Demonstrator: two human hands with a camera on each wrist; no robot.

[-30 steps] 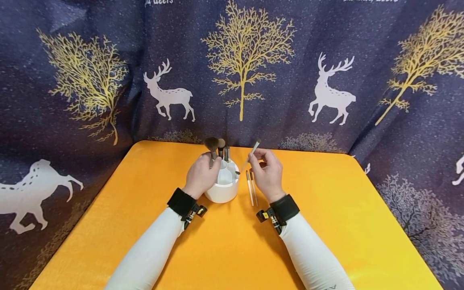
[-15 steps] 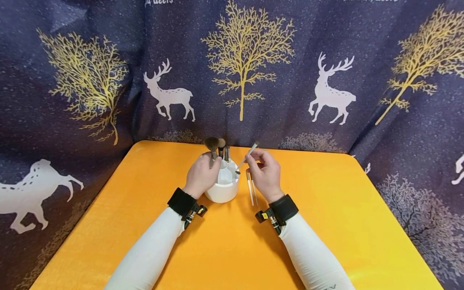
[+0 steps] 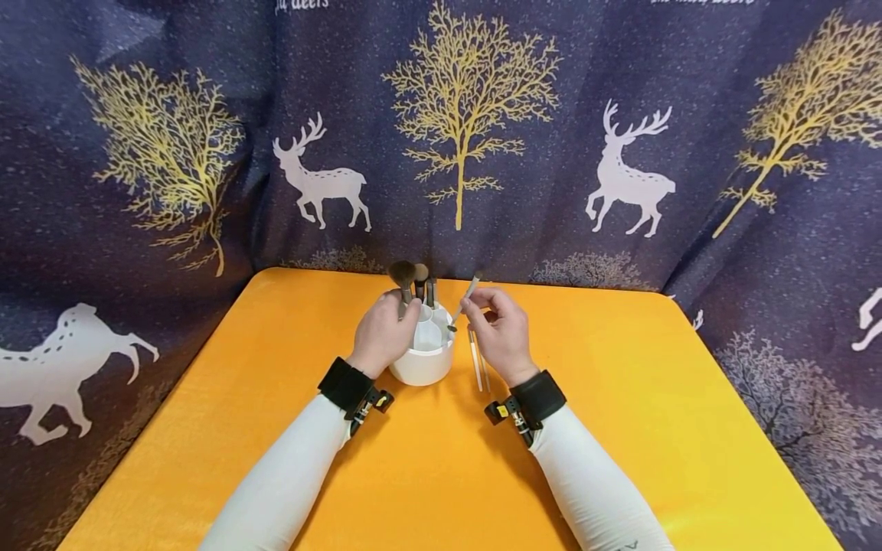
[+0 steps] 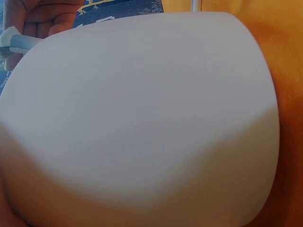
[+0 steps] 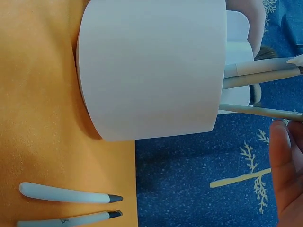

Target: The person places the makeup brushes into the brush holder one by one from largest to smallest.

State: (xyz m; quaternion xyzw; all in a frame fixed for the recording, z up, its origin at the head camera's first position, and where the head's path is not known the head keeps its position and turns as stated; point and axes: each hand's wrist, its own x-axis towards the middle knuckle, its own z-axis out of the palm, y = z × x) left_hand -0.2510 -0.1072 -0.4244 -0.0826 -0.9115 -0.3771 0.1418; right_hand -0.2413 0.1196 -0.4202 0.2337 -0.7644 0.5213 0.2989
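Note:
A white round brush holder (image 3: pixel 422 369) with compartments stands on the table. My left hand (image 3: pixel 383 330) grips its left side, with the thumb near the rim. My right hand (image 3: pixel 504 333) pinches a slim makeup brush (image 3: pixel 465 295), bristles up, at the holder's right side. In the right wrist view, that brush's lower handle (image 5: pixel 255 111) passes behind the holder's rim, its end hidden. Several makeup brushes stand bristles up in the holder, among them a large fluffy one (image 3: pixel 402 272). The holder wall (image 4: pixel 142 94) fills most of the left wrist view.
Two slim makeup brushes lie on the orange table (image 3: pixel 441 467) to the right of the holder, one white-handled brush (image 5: pixel 66 193) nearer to it. A dark blue curtain (image 3: pixel 386 46) with deer and trees hangs behind the table.
My right hand has moved left with the slim brush, bringing it from beside the holder to its right rim. The left hand and the holder have stayed put.

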